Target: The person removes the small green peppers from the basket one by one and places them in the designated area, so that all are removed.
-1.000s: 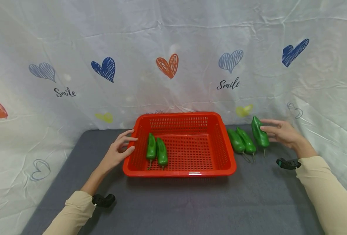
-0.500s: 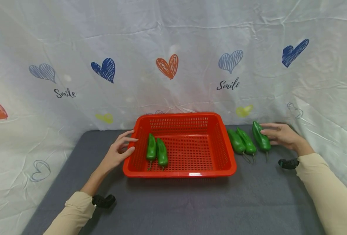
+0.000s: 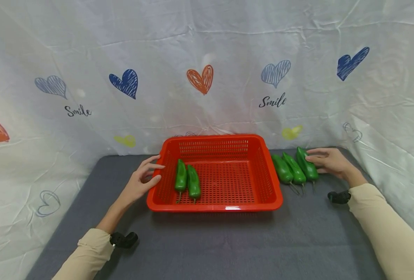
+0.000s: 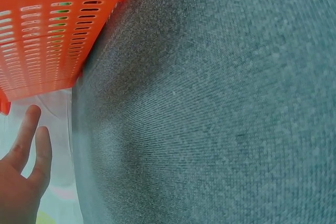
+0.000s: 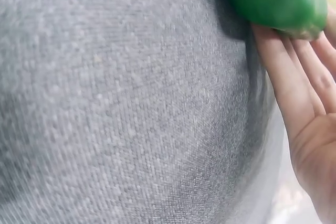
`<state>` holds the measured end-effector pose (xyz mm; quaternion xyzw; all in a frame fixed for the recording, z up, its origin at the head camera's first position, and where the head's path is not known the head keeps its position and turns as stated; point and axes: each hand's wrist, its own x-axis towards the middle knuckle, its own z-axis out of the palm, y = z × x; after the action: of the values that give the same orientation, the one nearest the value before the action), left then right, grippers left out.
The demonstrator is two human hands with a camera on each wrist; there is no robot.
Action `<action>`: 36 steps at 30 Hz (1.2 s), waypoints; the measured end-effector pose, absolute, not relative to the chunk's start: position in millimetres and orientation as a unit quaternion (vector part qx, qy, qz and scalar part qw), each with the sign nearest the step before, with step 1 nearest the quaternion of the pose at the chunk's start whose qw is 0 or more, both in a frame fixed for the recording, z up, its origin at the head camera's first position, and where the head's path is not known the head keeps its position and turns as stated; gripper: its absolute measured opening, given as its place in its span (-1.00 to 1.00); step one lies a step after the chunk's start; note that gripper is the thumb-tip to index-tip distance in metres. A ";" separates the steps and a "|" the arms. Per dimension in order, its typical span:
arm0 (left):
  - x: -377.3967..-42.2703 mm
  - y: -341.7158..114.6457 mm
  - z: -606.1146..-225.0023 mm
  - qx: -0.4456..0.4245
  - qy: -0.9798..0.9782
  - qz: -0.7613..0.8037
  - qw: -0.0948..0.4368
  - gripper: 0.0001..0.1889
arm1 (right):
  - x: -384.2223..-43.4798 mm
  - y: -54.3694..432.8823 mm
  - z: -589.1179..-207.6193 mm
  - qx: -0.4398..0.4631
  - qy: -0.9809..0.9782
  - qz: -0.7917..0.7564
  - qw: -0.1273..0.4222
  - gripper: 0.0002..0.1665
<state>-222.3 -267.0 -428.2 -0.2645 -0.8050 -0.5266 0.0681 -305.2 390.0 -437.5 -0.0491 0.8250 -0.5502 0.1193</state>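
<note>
A red plastic basket (image 3: 214, 207) stands mid-table in the head view, with two green chili peppers lying side by side at its left: one pepper (image 3: 181, 175) and another pepper (image 3: 193, 182). My left hand (image 3: 139, 179) touches the basket's left rim with spread, fairly straight fingers. On the cloth right of the basket, a row of green peppers lies stems forward: an outer one (image 3: 280, 168), a middle one (image 3: 293, 168) and a right one (image 3: 306, 165). My right hand (image 3: 333, 162) holds that right pepper, thumb on top; its far fingers are partly hidden. The right wrist view shows fingers against the pepper (image 5: 286, 1).
Dark grey cloth (image 3: 221, 245) covers the table. Behind it hangs a white sheet (image 3: 228, 46) printed with hearts, close to the basket's back rim (image 3: 214, 136). A black wrist camera (image 3: 124, 240) sits on the left wrist, and another camera (image 3: 339, 196) on the right.
My right hand has lowered the pepper onto the cloth and moved it left, up beside the other two. The left hand and basket have stayed in place.
</note>
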 end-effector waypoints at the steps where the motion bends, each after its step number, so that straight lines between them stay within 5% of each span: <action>1: -222.2 -267.0 -428.3 -0.264 -0.805 -0.527 0.069 -0.65 | -305.3 389.1 -437.6 -0.047 0.829 -0.546 0.114 -0.23; 36: -219.9 -265.4 -427.0 -0.263 -0.805 -0.527 0.072 -0.66 | -287.8 389.1 -424.7 -0.073 0.878 -0.465 0.082 -0.22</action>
<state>-219.9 -265.4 -427.0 -0.2626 -0.8050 -0.5271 0.0724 -287.8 389.1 -424.7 -0.0728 0.8783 -0.4655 0.0815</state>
